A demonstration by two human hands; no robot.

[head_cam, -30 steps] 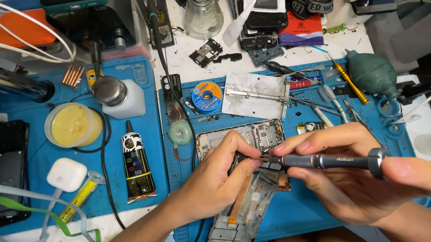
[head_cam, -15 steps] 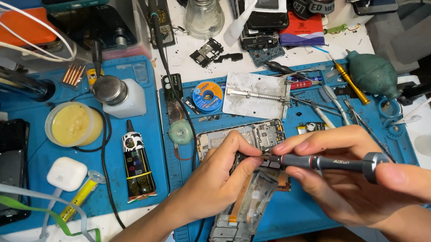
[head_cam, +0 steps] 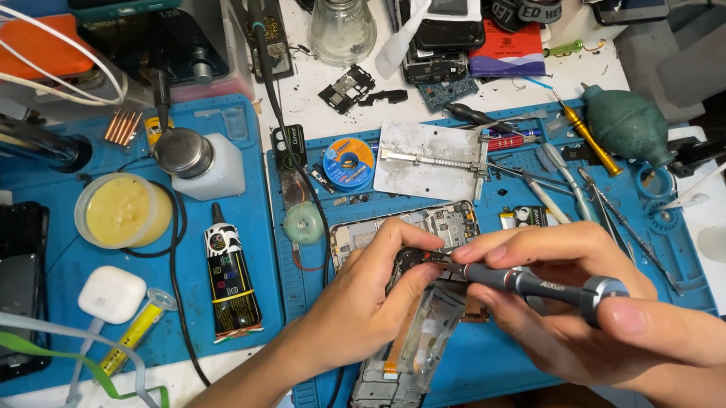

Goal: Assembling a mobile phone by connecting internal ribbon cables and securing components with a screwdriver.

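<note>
Right now: left hand (head_cam: 367, 298) curled over the middle of an opened smartphone (head_cam: 420, 307), thumb and forefinger pinched on a small dark part at the phone's centre. Right hand (head_cam: 596, 308) closed around a grey precision screwdriver (head_cam: 538, 286) — fingers wrapped along the shaft, thumb pad pressed on the rotating end cap, tip aimed left and meeting that same dark part beside the left fingertips. Phone lying back-off on the blue silicone repair mat (head_cam: 500, 361), slightly tilted, circuit board exposed at the top end, lower end near the mat's front edge; midsection hidden under both hands.

Around it, on the right mat: silver PCB holder plate (head_cam: 430, 160) above the phone, blue solder-wick spool (head_cam: 349, 162) just left of the plate, pale green tape roll (head_cam: 303, 224) near the phone's top left corner, tweezers (head_cam: 616, 209) and loose tools to the right, yellow-handled screwdriver (head_cam: 586, 137) beside a green rubber air blower (head_cam: 627, 121).

Left mat: black glue tube (head_cam: 231, 275) lying flat, white dispenser bottle with metal pump top (head_cam: 202, 162), round tub of yellow flux paste (head_cam: 125, 210), white earbud case (head_cam: 111, 294), yellow syringe (head_cam: 136, 332). Dark phone (head_cam: 7, 285) at far left edge. Glass bottle (head_cam: 343, 21) on the white bench at the back — well apart from the hands.
</note>
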